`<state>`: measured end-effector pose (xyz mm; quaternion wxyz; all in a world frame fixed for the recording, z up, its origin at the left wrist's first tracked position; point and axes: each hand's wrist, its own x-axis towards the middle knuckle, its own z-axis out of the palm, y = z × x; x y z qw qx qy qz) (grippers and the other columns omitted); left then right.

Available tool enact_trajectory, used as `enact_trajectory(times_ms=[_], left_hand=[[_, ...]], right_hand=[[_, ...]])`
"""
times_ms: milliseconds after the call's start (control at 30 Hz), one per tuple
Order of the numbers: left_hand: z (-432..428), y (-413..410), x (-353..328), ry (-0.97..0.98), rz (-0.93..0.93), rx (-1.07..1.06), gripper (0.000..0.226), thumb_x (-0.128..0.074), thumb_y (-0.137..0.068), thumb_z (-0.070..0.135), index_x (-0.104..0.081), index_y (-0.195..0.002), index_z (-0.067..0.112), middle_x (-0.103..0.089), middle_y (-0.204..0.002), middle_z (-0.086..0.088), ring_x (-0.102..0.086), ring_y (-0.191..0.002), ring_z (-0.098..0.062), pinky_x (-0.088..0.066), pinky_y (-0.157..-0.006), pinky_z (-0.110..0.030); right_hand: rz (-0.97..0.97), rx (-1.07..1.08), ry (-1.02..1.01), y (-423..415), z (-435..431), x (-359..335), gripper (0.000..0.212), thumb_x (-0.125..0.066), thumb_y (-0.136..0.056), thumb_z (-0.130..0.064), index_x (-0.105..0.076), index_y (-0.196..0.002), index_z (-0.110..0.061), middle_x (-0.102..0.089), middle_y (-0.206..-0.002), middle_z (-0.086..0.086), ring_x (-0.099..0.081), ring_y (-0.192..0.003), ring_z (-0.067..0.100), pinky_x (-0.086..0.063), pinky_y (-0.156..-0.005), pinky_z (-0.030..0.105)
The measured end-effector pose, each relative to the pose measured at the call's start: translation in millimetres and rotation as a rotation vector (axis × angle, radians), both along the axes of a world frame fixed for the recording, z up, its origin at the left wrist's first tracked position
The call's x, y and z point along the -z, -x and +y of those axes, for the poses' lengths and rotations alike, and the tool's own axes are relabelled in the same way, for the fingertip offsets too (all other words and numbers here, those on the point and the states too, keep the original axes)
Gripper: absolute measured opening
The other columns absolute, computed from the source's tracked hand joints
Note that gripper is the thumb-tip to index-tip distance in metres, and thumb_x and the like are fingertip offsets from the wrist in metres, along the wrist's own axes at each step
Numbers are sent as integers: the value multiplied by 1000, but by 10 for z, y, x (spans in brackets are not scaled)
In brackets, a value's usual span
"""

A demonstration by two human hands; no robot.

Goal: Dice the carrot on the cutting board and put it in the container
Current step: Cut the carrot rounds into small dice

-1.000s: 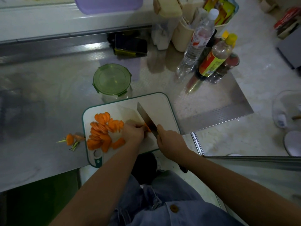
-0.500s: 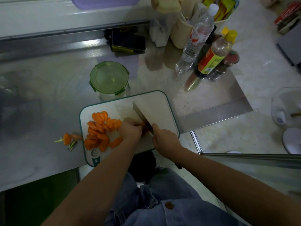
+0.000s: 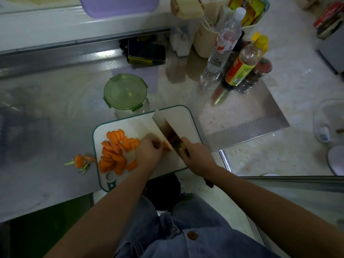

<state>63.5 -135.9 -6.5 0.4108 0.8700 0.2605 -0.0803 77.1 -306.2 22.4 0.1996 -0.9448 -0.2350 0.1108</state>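
Observation:
A white cutting board (image 3: 183,116) with a green rim lies at the counter's front edge. Several orange carrot slices (image 3: 113,152) are piled on its left half. My left hand (image 3: 149,152) holds down the short remaining carrot piece (image 3: 167,145) with curled fingers. My right hand (image 3: 196,157) grips the handle of a cleaver (image 3: 164,126), whose broad blade is tilted flat-side up right beside the carrot piece. A glass container (image 3: 125,94) with a green clip lid on it stands just behind the board.
The cut carrot top with green stems (image 3: 79,161) lies on the steel counter (image 3: 46,112) left of the board. Bottles (image 3: 242,64), a phone (image 3: 147,51) and beige holders stand at the back right. The counter ends right of the board.
The cleaver blade has tilted so its flat side shows, sitting just right of the carrot piece. Both hands stay in place on the board.

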Motion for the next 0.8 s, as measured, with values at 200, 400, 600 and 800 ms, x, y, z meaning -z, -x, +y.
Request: enact_trajectory(times_ms=[200,400,600,800], left_hand=[[11,10,-23,-64,-91,86,14,-67,-83,21,-63,-95,13,-66,-84,-2,-61,-79,-21,-41,-65,-28],[-120,-75,-185,382,-97,-300,50,-47,-89,61,-61,-84,14,-70,-75,-10,-66,-68,-28,-54,-65,-38],[-65,-34,-71,311,-78,-449,30,-47,-97,28,-54,-87,1,-58,-87,-20,-59,-88,-34,-46,-75,-44],[36,16,-115,274,-85,-518,34,-46,-97,29,-43,-71,7,-44,-68,-10,-47,-72,-24,-35,-65,-35]], right_hand=[[-12,10,-7,-25,-63,14,21,-48,-94,-25,-52,-108,-11,-58,-63,7,-50,-50,23,-45,-50,33],[-168,-57,103,92,19,109,23,-54,-79,-25,-51,-100,-18,-57,-55,3,-53,-41,27,-37,-42,26],[-22,31,-107,-52,58,10,39,-34,-92,-50,-56,-87,-17,-61,-64,3,-58,-58,25,-40,-51,32],[420,244,-282,-382,358,-22,41,-65,-85,-41,-55,-117,-16,-58,-103,0,-58,-87,14,-48,-76,28]])
